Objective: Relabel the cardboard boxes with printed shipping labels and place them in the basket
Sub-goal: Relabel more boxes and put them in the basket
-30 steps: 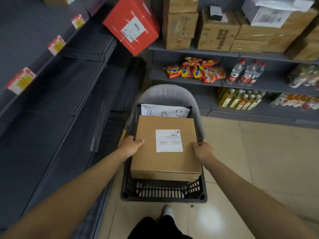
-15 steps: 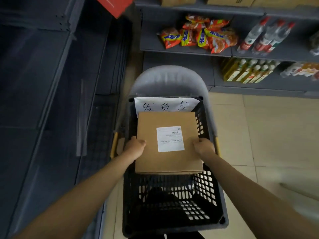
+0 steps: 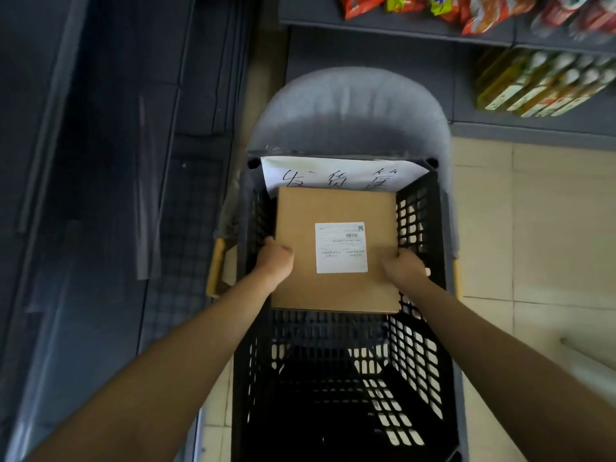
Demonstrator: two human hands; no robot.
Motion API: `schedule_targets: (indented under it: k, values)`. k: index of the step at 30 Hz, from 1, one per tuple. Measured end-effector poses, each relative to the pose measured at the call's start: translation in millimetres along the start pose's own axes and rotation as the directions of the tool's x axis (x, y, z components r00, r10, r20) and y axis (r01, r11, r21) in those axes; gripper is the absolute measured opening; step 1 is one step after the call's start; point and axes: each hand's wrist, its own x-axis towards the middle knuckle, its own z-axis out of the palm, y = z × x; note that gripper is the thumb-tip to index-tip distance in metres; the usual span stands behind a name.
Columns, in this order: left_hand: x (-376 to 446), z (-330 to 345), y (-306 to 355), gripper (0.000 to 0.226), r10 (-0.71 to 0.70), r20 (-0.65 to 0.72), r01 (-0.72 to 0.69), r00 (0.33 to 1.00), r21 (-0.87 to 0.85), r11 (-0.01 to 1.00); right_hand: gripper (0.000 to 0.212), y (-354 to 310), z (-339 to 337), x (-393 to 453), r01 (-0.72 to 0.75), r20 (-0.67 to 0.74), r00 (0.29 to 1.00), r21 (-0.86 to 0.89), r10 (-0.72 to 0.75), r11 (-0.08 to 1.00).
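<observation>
Cardboard box [image 3: 333, 208] lies flat, label [image 3: 341, 247] up, inside basket [image 3: 420, 328].

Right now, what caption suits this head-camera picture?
Both hands, left and right, lower a labelled cardboard box into a black basket.

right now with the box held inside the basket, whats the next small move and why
Probably lower the cardboard box straight down to the floor of the black basket, then let go. Left hand and right hand each grip a side edge, the shipping label faces up, and the box sits between the walls.
</observation>
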Motion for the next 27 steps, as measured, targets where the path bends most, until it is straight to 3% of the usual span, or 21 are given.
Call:
schedule_targets:
  k: [8,13,19,23,27]
  values:
    - [17.5,7.9,-0.3,0.042,-0.003,-0.008,0.002,1.000,-0.073,0.997,0.044,-2.0,1.5,12.6,0.051,-0.036,0.998,0.031,-0.050,0.998]
    - [12.8,6.7,-4.7,0.051,0.083,-0.023,-0.082,0.996,0.008,0.997,0.057,-4.2,2.0,5.1,0.075,-0.035,0.997,0.015,-0.074,0.997]
    - [-3.2,-4.4,-3.5,0.052,0.135,-0.014,-0.133,0.991,0.086,0.987,0.047,-3.6,-4.5,-12.6,0.100,-0.082,0.992,-0.004,-0.100,0.995]
    - [-28.7,-16.2,3.4,0.056,0.267,-0.006,-0.257,0.964,0.247,0.934,0.045,-6.1,-16.5,-38.7,0.119,-0.063,0.990,-0.110,-0.127,0.987]
    - [-61.1,-32.5,14.2,0.053,0.390,0.004,-0.360,0.921,0.395,0.845,0.037,-11.0,-34.8,-74.2,0.300,-0.066,0.939,-0.330,-0.338,0.895]
